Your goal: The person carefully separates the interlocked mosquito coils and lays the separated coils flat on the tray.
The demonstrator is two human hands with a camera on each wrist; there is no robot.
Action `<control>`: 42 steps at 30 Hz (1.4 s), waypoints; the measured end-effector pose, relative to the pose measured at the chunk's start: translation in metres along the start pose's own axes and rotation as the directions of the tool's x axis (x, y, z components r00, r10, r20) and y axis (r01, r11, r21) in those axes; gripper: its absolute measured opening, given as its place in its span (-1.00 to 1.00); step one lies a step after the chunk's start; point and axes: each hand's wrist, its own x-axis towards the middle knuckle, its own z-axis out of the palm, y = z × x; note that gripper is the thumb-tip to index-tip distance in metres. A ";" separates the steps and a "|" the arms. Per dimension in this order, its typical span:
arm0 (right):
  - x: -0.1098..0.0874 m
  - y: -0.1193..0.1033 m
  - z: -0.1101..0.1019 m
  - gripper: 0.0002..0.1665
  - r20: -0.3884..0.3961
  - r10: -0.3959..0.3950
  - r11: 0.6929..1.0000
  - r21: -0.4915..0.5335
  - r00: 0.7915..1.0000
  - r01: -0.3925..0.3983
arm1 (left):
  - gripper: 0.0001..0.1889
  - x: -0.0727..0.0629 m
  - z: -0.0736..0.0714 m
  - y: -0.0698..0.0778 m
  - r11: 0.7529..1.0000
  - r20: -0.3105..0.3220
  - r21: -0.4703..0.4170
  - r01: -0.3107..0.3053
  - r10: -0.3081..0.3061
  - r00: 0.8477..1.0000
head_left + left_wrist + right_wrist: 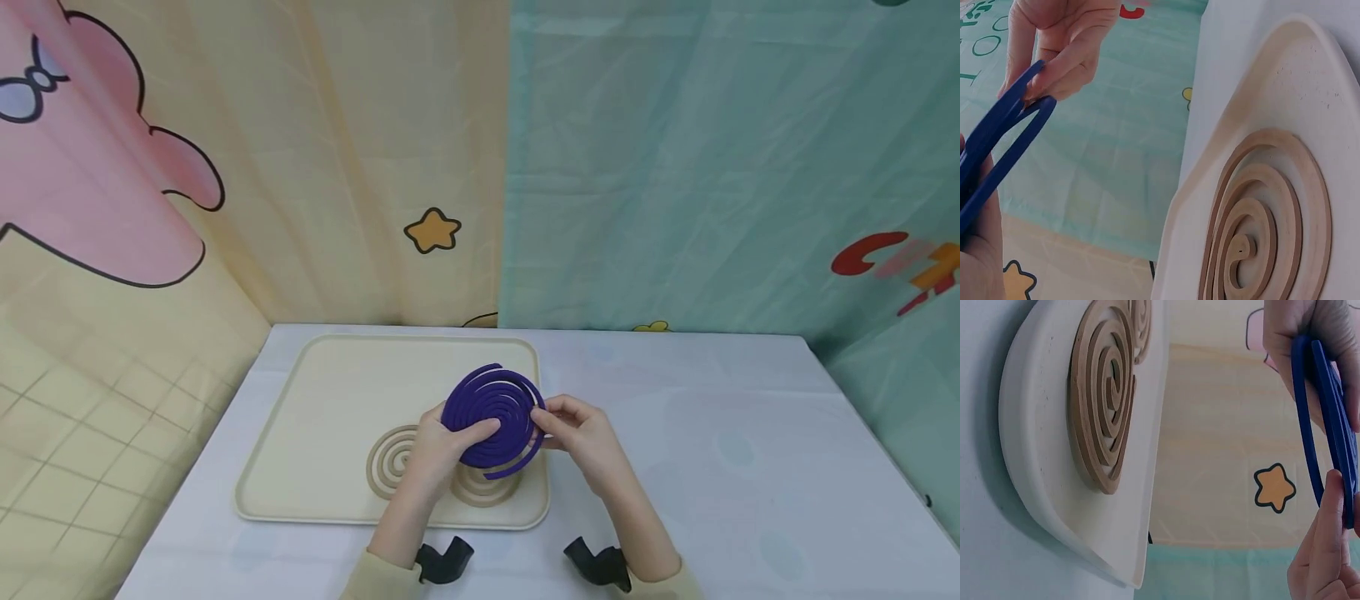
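Observation:
A dark blue-purple spiral mosquito coil [474,407] is held up over the right part of a cream tray [330,408]. My left hand [435,454] grips its left side, the thumb lying across the face of the coil. At the right edge my right hand [581,427] pinches the coil between thumb and fingers. An outer blue strand [1305,419] stands apart from the other turns in the right wrist view. Whether this is one coil or two nested ones, I cannot tell. Beneath the hands, brown spiral coils [1317,206] lie flat on the tray, partly hidden in the head view.
The tray's raised rim [420,337] runs around the brown coils. It stands on a table with a white cloth [712,450]. Printed curtains [675,167] hang behind the table and at its sides. Black curved pieces [447,560] sit at both wrists.

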 end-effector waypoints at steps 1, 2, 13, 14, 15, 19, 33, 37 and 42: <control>0.000 0.001 0.001 -0.75 0.007 0.010 1.000 0.009 1.000 -0.010 | -0.48 0.000 0.000 0.000 0.999 -0.004 -0.035 0.004 -0.004 1.000; 0.001 0.002 0.002 -0.75 0.016 0.017 1.000 0.016 1.000 -0.018 | -0.48 0.001 0.000 -0.001 0.998 -0.012 -0.063 0.005 -0.006 1.000; -0.001 0.001 0.002 -0.74 0.017 -0.024 0.980 -0.195 1.000 0.027 | -0.54 0.000 -0.007 -0.001 0.982 0.013 0.186 -0.037 0.036 0.999; -0.002 0.001 0.002 -0.75 0.000 -0.043 0.970 -0.241 0.999 0.042 | -0.54 0.000 -0.007 -0.001 0.978 0.037 0.205 -0.031 0.024 0.999; -0.003 0.000 0.002 -0.75 -0.014 -0.064 0.958 -0.280 0.998 0.057 | -0.54 0.001 -0.007 -0.001 0.975 0.061 0.219 -0.025 0.012 0.998; -0.006 -0.003 0.001 -0.75 -0.018 -0.135 0.930 -0.348 0.991 0.121 | -0.53 0.002 -0.007 -0.002 0.967 0.173 0.255 -0.015 -0.030 0.984; 0.000 -0.003 0.002 -0.75 -0.120 -0.068 0.976 -0.215 0.990 0.041 | -0.47 0.001 -0.001 -0.002 0.999 0.181 0.003 0.042 -0.042 0.983; 0.002 0.000 0.006 -0.73 -0.168 -0.029 0.998 -0.062 0.985 0.019 | -0.50 0.002 0.005 -0.004 0.989 0.118 -0.134 0.062 -0.046 0.992; 0.002 0.003 0.008 -0.74 -0.135 -0.016 0.997 -0.072 0.991 0.007 | -0.56 0.002 0.006 -0.004 0.998 0.059 -0.058 0.036 -0.032 0.998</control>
